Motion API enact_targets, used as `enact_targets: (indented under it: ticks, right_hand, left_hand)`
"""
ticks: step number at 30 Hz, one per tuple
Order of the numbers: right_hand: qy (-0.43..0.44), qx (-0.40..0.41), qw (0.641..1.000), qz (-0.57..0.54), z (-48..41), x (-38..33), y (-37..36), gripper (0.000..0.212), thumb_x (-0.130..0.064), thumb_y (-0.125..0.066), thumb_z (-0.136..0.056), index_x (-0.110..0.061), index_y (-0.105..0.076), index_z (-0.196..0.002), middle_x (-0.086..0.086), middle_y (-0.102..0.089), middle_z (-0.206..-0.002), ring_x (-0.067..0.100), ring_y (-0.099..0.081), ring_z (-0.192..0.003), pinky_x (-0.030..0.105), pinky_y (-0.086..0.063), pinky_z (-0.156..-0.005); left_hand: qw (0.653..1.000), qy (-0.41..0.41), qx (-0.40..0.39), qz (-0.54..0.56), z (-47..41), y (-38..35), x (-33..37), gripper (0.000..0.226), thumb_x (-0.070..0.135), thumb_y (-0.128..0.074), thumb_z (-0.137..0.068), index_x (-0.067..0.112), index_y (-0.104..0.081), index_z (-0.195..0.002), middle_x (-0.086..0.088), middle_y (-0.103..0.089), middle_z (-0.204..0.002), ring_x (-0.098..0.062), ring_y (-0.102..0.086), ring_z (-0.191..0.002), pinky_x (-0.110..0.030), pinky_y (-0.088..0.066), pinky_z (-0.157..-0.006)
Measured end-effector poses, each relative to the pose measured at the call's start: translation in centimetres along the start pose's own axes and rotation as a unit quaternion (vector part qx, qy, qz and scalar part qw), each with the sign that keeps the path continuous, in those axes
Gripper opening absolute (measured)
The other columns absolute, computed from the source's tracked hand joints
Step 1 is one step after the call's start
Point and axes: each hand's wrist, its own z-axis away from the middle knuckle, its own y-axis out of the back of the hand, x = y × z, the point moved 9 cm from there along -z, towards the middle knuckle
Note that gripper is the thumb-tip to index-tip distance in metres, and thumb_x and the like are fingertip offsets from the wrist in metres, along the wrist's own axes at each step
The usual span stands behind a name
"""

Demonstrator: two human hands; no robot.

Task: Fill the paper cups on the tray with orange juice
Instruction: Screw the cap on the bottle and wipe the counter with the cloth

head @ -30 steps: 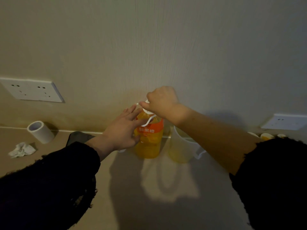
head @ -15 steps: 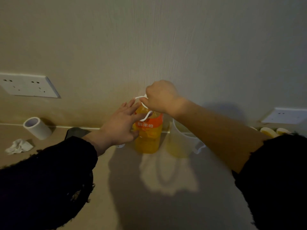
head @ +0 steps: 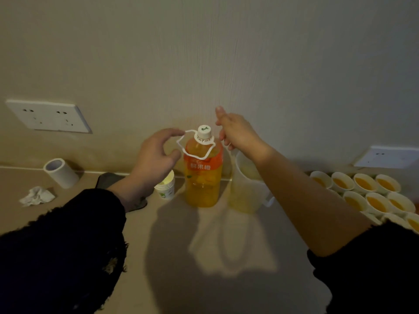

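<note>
**Clerk:** Item one?

**Keeper:** Juice bottle [head: 203, 180]. It stands upright on the worktop [head: 158, 279], close to the wall, with its long axis vertical. The white cap [head: 204, 131] is on. A white carry loop [head: 178, 142] hangs from the neck towards the left.

**Clerk:** Hands?

**Keeper:** The left hand [head: 154, 155] is just left of the neck. Its fingers [head: 174, 132] are curved and apart, holding nothing, and one fingertip is at the loop's far end. The right hand [head: 240, 134] is just right of the cap at about cap height. Its fingers are loose and spread, gripping nothing.

**Clerk:** Which is nearer the cap?

**Keeper:** The right, in my judgement. The cap lies directly to its left. The left hand sits lower, level with the shoulder of the bottle, and is well placed to steady the body.

**Clerk:** Item two?

**Keeper:** Jug [head: 247, 193], just right of the bottle and under the right forearm, with pale liquid inside.

**Clerk:** Cups?

**Keeper:** Filled paper cups [head: 365, 184] stand in rows at the far right, well apart from the bottle. I cannot make out the tray beneath them. A stack of spare cups [head: 166, 189] stands just left of the bottle.

**Clerk:** What does the next move depend on?

**Keeper:** Probably the cap coming off. The bottle then has to travel right, past the jug.
</note>
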Motion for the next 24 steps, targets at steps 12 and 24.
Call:
enact_targets:
  ticks: [12,24]
  right_hand:
    - [-0.121,0.018,0.948,-0.294,4.4,6.2,-1.0,0.048,-0.041,-0.028,-0.103,-0.01,-0.06,-0.087,0.002,-0.047,-0.061,0.011,-0.039,-0.052,0.023,-0.034,-0.049]
    - [-0.264,-0.108,0.942,-0.177,8.5,13.0,-10.2,0.019,-0.012,-0.051,-0.094,-0.011,-0.053,-0.076,0.004,-0.048,-0.064,0.011,-0.038,-0.047,0.018,-0.032,-0.044]
  left_hand:
    - [0.946,0.236,-0.222,0.015,7.1,-5.8,-10.8,0.008,0.02,-0.061,-0.087,0.018,-0.068,-0.092,-0.003,-0.064,-0.1,-0.019,-0.056,-0.098,-0.027,-0.037,-0.084]
    - [0.896,0.302,-0.321,-0.054,9.7,-7.7,-17.4,0.028,0.018,-0.053,-0.095,0.01,-0.061,-0.121,-0.001,-0.053,-0.117,-0.015,-0.048,-0.107,-0.025,-0.032,-0.09]
